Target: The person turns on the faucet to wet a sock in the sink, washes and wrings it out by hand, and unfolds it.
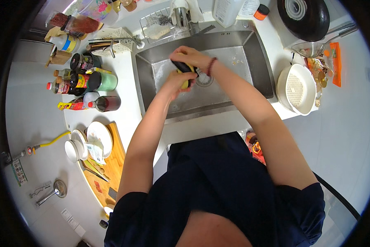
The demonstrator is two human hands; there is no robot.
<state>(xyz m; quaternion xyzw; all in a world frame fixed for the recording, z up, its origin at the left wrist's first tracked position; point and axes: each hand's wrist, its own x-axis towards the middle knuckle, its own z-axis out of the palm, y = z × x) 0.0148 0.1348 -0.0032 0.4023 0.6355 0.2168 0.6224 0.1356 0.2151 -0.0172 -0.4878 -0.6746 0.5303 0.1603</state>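
Over the left part of the stainless steel sink (216, 105), both hands meet on a black and yellow object (182, 66); its exact kind cannot be told. My left hand (178, 81) grips its lower end, where yellow shows beside the fingers. Higher up, my right hand (189, 58) is closed around the upper part, with a dark red beaded bracelet at the wrist. The fingers hide much of the object. Below and to the right of the hands lies the round drain (204, 79). Small pale scraps (238, 61) are on the sink floor.
A faucet (181, 17) and a wire rack (155, 23) stand behind the sink. To the left are sauce bottles (109, 103), jars and a wooden cutting board (115, 157) with plates and a knife. White basins (310, 92) and a black pan (305, 21) are at right.
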